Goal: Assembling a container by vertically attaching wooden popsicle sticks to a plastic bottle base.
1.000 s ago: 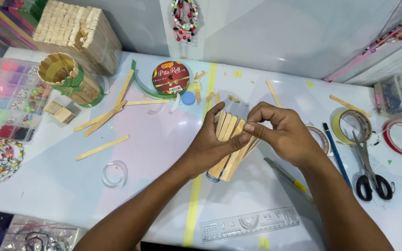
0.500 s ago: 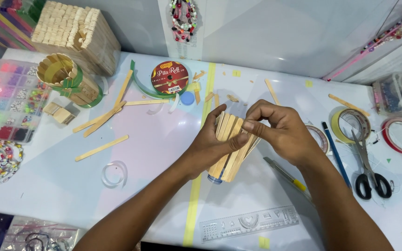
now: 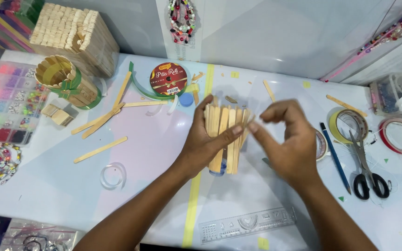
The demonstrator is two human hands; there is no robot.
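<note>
My left hand [image 3: 206, 142] grips a bundle of wooden craft sticks [image 3: 225, 135] set side by side around a small container whose blue base shows below. The thumb presses across the sticks' front. My right hand [image 3: 288, 142] hovers just to the right, its fingertips pinched together near the upper right edge of the bundle, touching the outermost stick; a thin clear strip seems to run from them, too faint to be sure.
Loose craft sticks [image 3: 101, 149] lie at left near a stick-covered cup with green ribbon [image 3: 63, 79] and a bead organiser box [image 3: 8, 102]. A ribbon roll [image 3: 168, 79], tape rolls [image 3: 398, 135], scissors [image 3: 366, 165], a pen [image 3: 335, 157] and a clear ruler [image 3: 247, 224] surround the hands.
The right hand has come off the bundle and drawn slightly right, fingers pinched. The left hand still holds the sticks, now more upright and fanned.
</note>
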